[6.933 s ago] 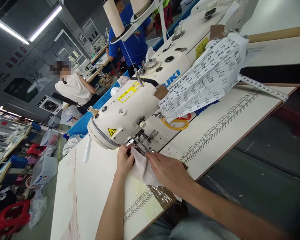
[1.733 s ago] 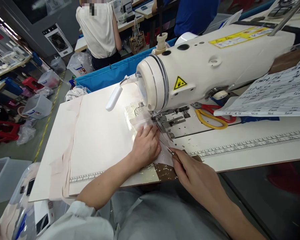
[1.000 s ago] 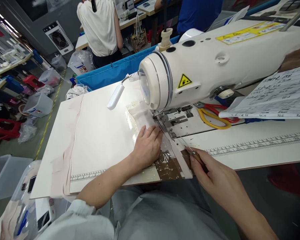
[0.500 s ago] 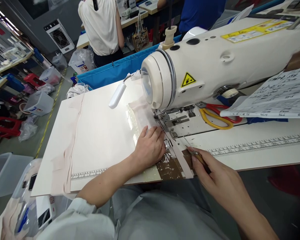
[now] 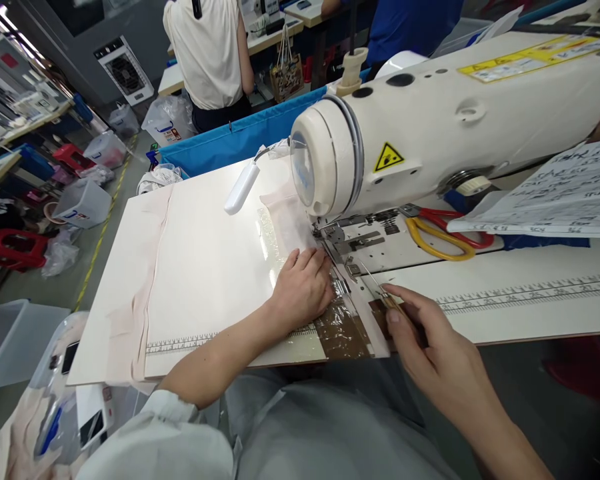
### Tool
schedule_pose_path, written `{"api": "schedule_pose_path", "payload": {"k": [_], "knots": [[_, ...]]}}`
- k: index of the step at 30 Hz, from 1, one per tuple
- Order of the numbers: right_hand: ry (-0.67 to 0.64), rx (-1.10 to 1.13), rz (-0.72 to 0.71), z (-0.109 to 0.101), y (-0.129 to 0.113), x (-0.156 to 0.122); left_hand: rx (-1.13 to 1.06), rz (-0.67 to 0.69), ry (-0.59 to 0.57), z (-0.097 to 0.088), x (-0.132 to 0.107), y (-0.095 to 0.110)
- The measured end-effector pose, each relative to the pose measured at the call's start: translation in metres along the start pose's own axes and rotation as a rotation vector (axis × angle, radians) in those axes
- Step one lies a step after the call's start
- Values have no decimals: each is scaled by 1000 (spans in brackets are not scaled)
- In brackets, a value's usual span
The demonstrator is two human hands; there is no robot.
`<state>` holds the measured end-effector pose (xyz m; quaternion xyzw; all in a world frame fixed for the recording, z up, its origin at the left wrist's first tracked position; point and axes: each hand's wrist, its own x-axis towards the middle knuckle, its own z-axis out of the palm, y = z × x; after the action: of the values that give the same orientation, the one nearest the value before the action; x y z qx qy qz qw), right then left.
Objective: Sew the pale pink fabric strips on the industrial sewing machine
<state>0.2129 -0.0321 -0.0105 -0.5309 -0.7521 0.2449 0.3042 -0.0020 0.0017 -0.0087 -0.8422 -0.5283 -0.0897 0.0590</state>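
Note:
My left hand [image 5: 304, 287] lies flat, fingers stretched forward, on pale pink fabric [image 5: 287, 220] just in front of the presser foot of the sewing machine [image 5: 380, 133]. In my right hand [image 5: 425, 333] is an awl [image 5: 387, 298], gripped by its wooden handle. Its thin metal shaft slants forward and left, the tip close to the needle plate [image 5: 370, 243]. Between the two hands a narrow pale strip of fabric [image 5: 373, 327] runs over the table's front edge. Clear and brown tape [image 5: 343, 330] covers the surface beside my left fingers.
Scissors [image 5: 443, 243] with red and yellow handles lie right of the needle, under a paper sheet [image 5: 545, 193]. A white lamp [image 5: 243, 189] sticks out behind. More pink fabric [image 5: 130, 320] drapes over the table's left side. Plastic bins stand on the floor at left; other people sit beyond.
The whole view has shifted slightly to the left, so things appear farther right. The awl's tip has edged forward and left toward the needle plate. My left hand stays on the fabric.

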Motion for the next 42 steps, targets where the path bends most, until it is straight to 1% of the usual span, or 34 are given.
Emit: {"api": "schedule_pose_path", "payload": {"k": [2, 6, 9, 12, 16, 20, 26, 31, 35, 37, 39, 42], "knots": [[32, 18, -63, 5, -6, 3, -7, -6, -3, 2, 2, -2], [67, -7, -253, 19, -14, 15, -18, -19, 18, 6, 5, -7], [109, -103, -382, 31, -14, 24, -29, -36, 23, 7, 7, -9], [160, -257, -452, 41, -14, 31, -58, -59, 15, 7, 9, -10], [200, -393, -482, 47, -18, 37, -108, -63, 20, 5, 8, -11], [196, -473, -468, 50, -23, 40, -116, -73, 22, 5, 8, -12], [199, -525, -447, 53, -25, 39, -124, -84, 28, 6, 8, -13], [216, -574, -443, 59, -25, 39, -137, -116, 39, 6, 11, -18], [214, -630, -397, 63, -27, 41, -144, -122, 47, 9, 11, -21], [186, -614, -382, 61, -27, 40, -161, -122, 67, 8, 9, -24], [170, -542, -386, 56, -26, 35, -186, -143, 95, 5, 9, -31], [145, -344, -417, 45, -20, 26, -224, -225, 114, -3, 22, -52]]}}
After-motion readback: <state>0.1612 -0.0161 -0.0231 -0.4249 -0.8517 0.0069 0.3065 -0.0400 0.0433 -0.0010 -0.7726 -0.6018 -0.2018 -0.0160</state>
